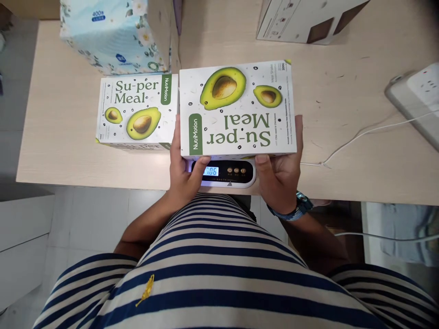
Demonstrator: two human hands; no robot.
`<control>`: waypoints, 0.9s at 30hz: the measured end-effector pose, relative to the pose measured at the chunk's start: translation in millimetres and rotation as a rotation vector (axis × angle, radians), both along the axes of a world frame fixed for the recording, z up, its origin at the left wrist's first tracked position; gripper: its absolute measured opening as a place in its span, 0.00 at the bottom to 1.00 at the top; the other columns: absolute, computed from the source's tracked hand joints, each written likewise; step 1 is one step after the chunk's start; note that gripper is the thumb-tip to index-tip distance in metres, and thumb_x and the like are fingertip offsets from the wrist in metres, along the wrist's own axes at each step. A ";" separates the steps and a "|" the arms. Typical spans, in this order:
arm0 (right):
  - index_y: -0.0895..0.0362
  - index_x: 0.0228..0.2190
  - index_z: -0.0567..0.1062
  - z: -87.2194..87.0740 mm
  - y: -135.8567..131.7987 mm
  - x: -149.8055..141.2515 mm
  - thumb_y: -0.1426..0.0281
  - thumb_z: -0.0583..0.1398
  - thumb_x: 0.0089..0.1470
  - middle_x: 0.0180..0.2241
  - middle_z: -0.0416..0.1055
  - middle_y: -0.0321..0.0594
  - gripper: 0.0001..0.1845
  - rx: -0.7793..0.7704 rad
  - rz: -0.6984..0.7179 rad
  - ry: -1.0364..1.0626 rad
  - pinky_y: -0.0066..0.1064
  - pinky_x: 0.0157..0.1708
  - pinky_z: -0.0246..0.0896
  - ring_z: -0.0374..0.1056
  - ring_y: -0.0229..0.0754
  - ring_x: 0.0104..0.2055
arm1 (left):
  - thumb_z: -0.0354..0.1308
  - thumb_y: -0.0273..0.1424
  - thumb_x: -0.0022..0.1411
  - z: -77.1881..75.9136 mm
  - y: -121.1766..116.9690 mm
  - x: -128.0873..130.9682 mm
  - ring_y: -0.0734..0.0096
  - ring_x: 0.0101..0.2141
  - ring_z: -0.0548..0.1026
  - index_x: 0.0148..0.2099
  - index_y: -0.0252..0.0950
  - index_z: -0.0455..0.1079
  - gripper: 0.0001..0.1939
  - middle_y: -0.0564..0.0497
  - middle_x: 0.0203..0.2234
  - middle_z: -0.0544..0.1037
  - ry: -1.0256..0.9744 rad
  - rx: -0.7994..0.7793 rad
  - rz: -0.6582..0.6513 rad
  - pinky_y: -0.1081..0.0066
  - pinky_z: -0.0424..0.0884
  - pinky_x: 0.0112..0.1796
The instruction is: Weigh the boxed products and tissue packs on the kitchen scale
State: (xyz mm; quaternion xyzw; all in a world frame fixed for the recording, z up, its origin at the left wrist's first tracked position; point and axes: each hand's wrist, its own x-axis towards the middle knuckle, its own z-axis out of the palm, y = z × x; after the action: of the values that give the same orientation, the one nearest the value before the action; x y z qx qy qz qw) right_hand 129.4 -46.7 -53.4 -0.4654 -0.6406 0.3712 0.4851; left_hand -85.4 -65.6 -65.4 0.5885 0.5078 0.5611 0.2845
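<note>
- Step in hand, by the look of it: positioning or lifting the front box [236, 109] over the digital scale [245, 180], near the near edge of the table [68, 123].
- In the left hand [180, 176]: fingers partly open around the front box's left side, thumb at its near edge.
- In the right hand [279, 185]: a matching grip on the right side, thumb also at the near edge, fingertips hidden underneath or behind.
- No telling whether resting on the scale or just above; display lit, digits partly covered.
- Just left: a second box [139, 98], with print the other way up.
- For the next move: even support from both sides, level handling, and thumbs clear of the display.
</note>
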 end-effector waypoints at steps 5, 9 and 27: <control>0.33 0.79 0.34 -4.1 -0.4 2.5 0.50 0.54 0.70 0.82 0.45 0.29 0.47 0.025 -0.009 -0.049 0.60 0.82 0.49 0.44 0.54 0.85 | 0.62 0.55 0.73 -2.0 -1.3 -1.1 0.46 0.81 0.52 0.81 0.58 0.46 0.45 0.55 0.81 0.55 -0.036 -0.027 -0.012 0.42 0.46 0.81; 0.36 0.79 0.30 -6.6 -0.8 6.3 0.45 0.52 0.69 0.82 0.44 0.30 0.50 0.008 -0.009 -0.099 0.63 0.82 0.50 0.41 0.57 0.85 | 0.64 0.54 0.72 -0.4 -3.3 1.0 0.45 0.81 0.52 0.81 0.58 0.47 0.45 0.56 0.81 0.55 -0.075 -0.053 -0.012 0.39 0.44 0.81; 0.36 0.80 0.37 -21.1 1.9 17.4 0.46 0.57 0.68 0.82 0.46 0.31 0.50 0.047 0.007 -0.001 0.65 0.82 0.46 0.39 0.60 0.85 | 0.67 0.50 0.71 -9.3 -0.1 -0.2 0.44 0.80 0.54 0.80 0.62 0.53 0.42 0.58 0.78 0.61 -0.092 0.074 -0.041 0.42 0.50 0.81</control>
State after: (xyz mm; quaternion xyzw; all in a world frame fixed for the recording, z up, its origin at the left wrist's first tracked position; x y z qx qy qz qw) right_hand 146.8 -44.8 -74.5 -0.4520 -0.6508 0.3576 0.4943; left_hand -85.6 -65.6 -74.7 0.5824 0.4610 0.6001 0.2970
